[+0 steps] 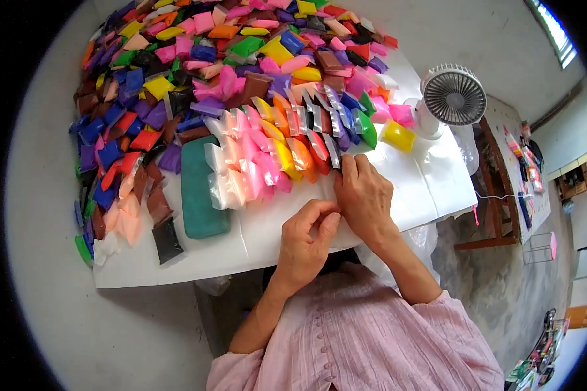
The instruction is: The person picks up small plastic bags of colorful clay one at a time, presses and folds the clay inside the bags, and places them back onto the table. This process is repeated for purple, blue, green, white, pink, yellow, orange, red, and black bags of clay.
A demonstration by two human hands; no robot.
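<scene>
My right hand (365,195) is at the near end of the sorted rows, its fingertips against a black packet (333,152). Close beside it on the left, my left hand (308,241) has its thumb and index finger curled together near the right wrist; anything between them is too small to make out. The rows of small clear-wrapped packets run from white and peach (230,189) through pink (262,171), yellow (284,158), orange (301,156) and red (318,148) to purple, blue and green (366,128).
A large heap of mixed coloured packets (195,58) covers the back and left of the white table (254,251). A green block (201,189) lies left of the rows. A small fan (453,98) stands at the right, near a yellow packet (398,136).
</scene>
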